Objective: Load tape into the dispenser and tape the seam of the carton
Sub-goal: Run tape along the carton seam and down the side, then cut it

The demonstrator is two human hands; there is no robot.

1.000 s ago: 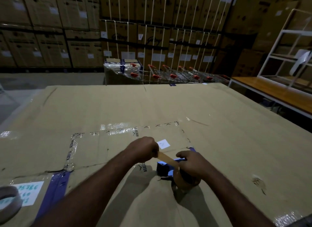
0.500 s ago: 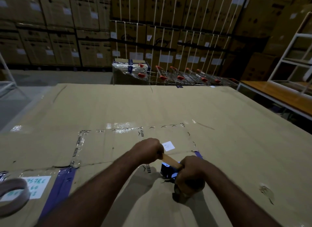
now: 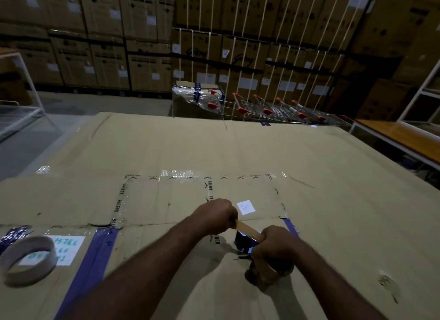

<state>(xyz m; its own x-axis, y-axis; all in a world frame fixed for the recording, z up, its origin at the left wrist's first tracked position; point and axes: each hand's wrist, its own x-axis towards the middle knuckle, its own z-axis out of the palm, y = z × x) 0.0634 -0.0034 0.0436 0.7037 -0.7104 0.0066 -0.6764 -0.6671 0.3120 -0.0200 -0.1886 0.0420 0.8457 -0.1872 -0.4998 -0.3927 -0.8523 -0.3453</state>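
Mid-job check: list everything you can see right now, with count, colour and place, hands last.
carton: one, brown, flat across the foreground, old clear and blue tape on it
tape dispenser: one, blue, on the carton under the right hand
tape strip: one, tan, stretched between the two hands
empty tape core: one, grey-brown, lower left on the carton
white sticker: one, small, just beyond the hands
stacked boxes: many, brown, along the back wall
shopping carts: several, red-handled, behind the carton
left hand: pinching the strip's end
right hand: gripping the dispenser and roll
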